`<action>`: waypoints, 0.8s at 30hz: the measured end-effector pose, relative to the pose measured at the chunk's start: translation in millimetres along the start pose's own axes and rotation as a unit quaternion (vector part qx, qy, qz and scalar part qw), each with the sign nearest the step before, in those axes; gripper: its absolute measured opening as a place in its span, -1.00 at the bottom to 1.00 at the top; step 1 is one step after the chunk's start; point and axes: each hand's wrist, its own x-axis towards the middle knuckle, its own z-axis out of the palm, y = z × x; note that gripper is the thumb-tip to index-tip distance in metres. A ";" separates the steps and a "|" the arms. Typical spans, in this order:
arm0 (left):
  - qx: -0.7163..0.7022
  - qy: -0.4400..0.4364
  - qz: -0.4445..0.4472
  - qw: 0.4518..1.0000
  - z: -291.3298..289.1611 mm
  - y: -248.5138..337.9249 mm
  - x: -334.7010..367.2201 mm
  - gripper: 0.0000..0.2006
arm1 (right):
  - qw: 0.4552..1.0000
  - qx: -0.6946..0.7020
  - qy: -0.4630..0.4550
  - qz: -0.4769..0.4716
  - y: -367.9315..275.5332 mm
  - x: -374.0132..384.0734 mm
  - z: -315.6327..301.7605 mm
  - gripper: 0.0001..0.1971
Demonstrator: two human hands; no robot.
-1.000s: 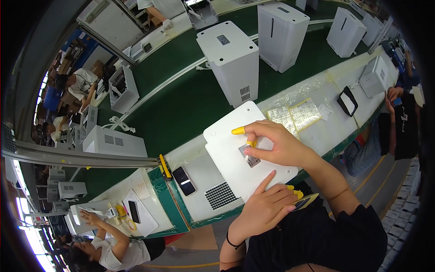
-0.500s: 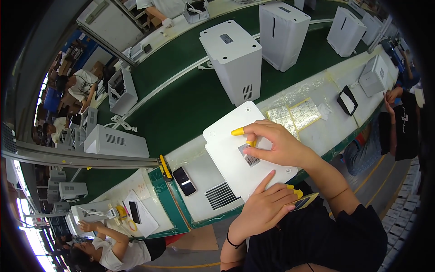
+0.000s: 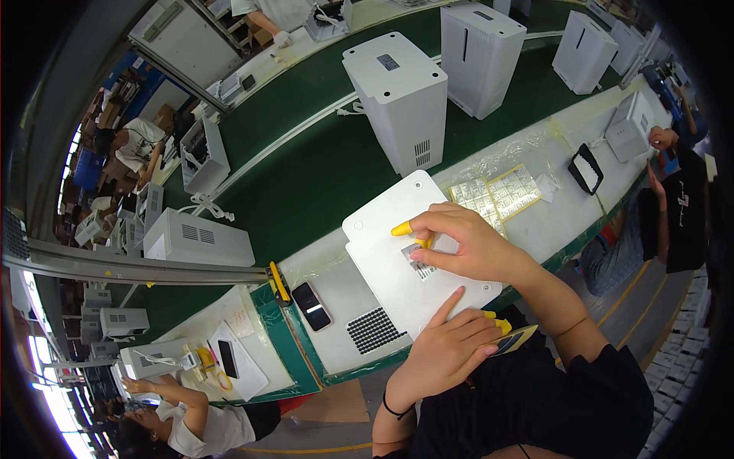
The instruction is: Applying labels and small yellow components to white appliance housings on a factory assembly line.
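A white appliance casing (image 3: 382, 252) lies in front of me on the bench, its flat face up. A small silver label (image 3: 422, 268) sits on that face. My right hand (image 3: 474, 245) is over it, thumb touching the label and fingers apart, with yellow finger cots on two of them. My left hand (image 3: 455, 348) rests at the near edge of the casing, its index finger stretched onto the white face. Between its thumb and other fingers, one with a yellow cot, it grips a yellow-edged label sheet (image 3: 516, 340).
Sheets of labels (image 3: 512, 191) lie right of the casing, past them a black frame (image 3: 586, 170). To the left are a phone (image 3: 312, 306), a sheet of black dots (image 3: 372, 330) and a yellow cutter (image 3: 278, 284). Tall white appliances (image 3: 405, 115) stand on the green conveyor (image 3: 306, 176). Co-workers flank me.
The tall white appliances on the conveyor have shifted slightly right. My right fingers have moved only a little over the label. The hands of the co-workers at left and right have moved.
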 end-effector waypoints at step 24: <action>-0.070 0.207 0.013 0.976 11.2 -5.3 -28.0 -0.81 | 0.975 0.052 -0.214 -0.036 -62.2 -35.2 -52.7 -0.81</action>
